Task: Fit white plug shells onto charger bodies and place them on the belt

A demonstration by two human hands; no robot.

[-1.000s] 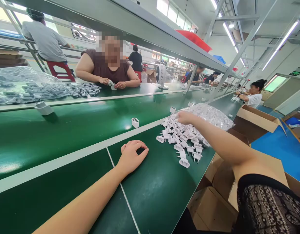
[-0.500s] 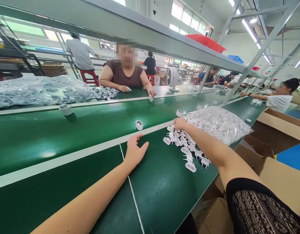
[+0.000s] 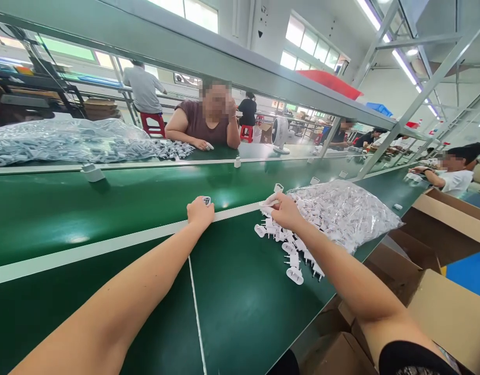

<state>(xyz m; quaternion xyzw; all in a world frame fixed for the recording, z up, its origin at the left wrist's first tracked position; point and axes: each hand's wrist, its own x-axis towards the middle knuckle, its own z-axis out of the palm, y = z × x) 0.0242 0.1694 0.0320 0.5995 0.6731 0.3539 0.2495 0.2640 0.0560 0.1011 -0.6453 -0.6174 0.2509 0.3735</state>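
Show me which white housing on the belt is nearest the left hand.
The white housing partly hidden by the left hand, its top showing; the other housings on the belt are clear of that hand.

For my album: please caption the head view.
Left hand holds a white case; right hand pinches a white part near loose plugs.

Green bench (image 3: pixel 243 291): I see loose white plug pieces (image 3: pixel 289 248), a clear bag (image 3: pixel 347 211)
Green belt (image 3: pixel 138 200): spaced white plug housings (image 3: pixel 92 173)
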